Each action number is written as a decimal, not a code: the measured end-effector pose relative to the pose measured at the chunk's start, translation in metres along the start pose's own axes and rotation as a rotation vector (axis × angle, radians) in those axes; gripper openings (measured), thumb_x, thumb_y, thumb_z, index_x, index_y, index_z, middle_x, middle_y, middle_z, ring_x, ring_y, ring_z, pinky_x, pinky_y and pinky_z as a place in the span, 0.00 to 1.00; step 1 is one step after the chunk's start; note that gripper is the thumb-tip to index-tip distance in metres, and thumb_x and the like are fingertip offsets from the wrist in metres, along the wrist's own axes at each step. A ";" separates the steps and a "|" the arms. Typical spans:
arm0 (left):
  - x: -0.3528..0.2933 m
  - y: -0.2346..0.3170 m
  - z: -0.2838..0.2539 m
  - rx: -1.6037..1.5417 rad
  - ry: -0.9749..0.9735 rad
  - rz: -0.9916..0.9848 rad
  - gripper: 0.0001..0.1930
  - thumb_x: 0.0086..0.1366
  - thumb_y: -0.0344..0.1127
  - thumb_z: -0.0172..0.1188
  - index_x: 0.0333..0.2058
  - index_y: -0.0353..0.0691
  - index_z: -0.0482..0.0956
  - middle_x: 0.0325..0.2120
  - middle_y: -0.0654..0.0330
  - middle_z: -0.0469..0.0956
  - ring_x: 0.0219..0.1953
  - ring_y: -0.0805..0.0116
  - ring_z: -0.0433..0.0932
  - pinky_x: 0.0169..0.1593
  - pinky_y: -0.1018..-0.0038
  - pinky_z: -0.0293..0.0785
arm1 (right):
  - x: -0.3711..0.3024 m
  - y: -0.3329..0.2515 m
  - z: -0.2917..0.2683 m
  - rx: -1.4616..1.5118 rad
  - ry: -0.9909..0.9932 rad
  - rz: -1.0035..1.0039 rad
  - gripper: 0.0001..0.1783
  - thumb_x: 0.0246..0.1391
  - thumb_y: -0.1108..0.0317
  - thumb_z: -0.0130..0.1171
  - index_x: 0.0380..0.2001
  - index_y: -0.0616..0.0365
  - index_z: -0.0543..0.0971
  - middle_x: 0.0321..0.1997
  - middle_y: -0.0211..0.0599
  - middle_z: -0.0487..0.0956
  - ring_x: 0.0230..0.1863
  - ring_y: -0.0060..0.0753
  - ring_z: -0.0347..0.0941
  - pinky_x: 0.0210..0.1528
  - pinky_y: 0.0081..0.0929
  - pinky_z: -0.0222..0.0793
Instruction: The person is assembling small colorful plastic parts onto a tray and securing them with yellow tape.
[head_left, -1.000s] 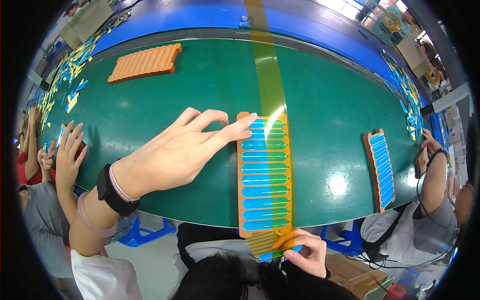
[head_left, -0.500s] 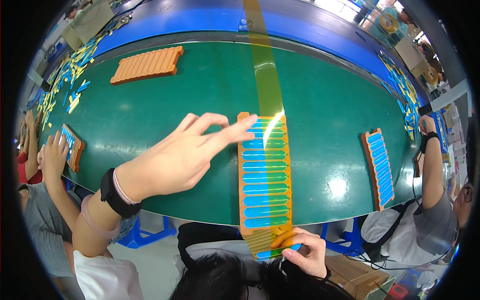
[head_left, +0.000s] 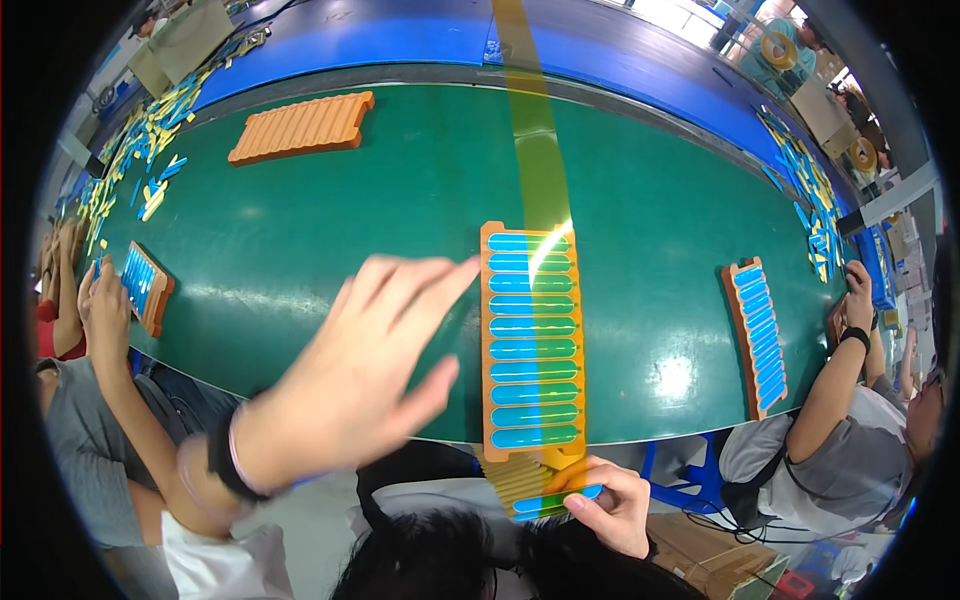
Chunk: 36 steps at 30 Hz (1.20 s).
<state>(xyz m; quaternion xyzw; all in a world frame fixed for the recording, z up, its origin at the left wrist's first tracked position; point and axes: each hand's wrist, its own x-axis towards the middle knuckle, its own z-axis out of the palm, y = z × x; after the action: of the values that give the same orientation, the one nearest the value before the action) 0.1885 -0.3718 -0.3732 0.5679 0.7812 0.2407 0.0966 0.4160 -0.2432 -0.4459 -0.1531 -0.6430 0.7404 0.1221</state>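
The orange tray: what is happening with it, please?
The person's right hand pinches a blue piece and yellow tape at the near end of the orange tray. The tape runs over the tray's row of blue pieces and away over the green table. The left hand, blurred and open, is by the tray's left edge; contact is unclear.

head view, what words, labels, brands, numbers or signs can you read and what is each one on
No text can be given with certainty.
Blue surface at the top: faint dark marks, too faint and slanted to read surely.
Brown box at the bottom: any print is too blurred to tell.
Orange tray, blue strips and yellow tape: none visible.
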 end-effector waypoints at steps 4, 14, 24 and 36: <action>-0.052 0.030 0.039 0.082 -0.006 -0.207 0.40 0.45 0.44 0.63 0.52 0.26 0.56 0.57 0.43 0.49 0.47 0.49 0.57 0.49 0.58 0.55 | -0.005 0.004 0.018 0.067 0.121 0.044 0.07 0.42 0.82 0.58 0.28 0.71 0.74 0.30 0.43 0.76 0.29 0.25 0.70 0.32 0.18 0.65; -0.062 0.056 0.119 0.195 0.370 -0.304 0.29 0.50 0.41 0.57 0.45 0.23 0.67 0.54 0.48 0.60 0.44 0.61 0.63 0.42 0.69 0.51 | -0.006 0.001 0.039 0.105 0.311 0.094 0.09 0.44 0.81 0.57 0.32 0.67 0.71 0.27 0.32 0.75 0.28 0.16 0.69 0.28 0.11 0.63; -0.071 0.056 0.111 0.124 0.347 -0.249 0.33 0.41 0.44 0.63 0.43 0.24 0.69 0.52 0.52 0.64 0.41 0.64 0.63 0.41 0.70 0.50 | -0.009 -0.002 0.043 0.078 0.587 0.129 0.15 0.44 0.83 0.56 0.37 0.66 0.66 0.26 0.35 0.76 0.28 0.17 0.72 0.28 0.10 0.63; -0.057 0.054 0.114 0.100 0.357 -0.248 0.35 0.40 0.47 0.64 0.44 0.26 0.69 0.49 0.55 0.68 0.38 0.64 0.62 0.42 0.72 0.53 | -0.006 -0.003 0.035 0.096 0.557 0.154 0.16 0.43 0.82 0.57 0.32 0.62 0.61 0.25 0.37 0.75 0.26 0.17 0.72 0.26 0.08 0.63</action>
<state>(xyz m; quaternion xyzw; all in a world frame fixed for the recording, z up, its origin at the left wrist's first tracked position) 0.3020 -0.3818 -0.4527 0.4200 0.8606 0.2849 -0.0428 0.4085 -0.2769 -0.4377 -0.3928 -0.5356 0.7064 0.2445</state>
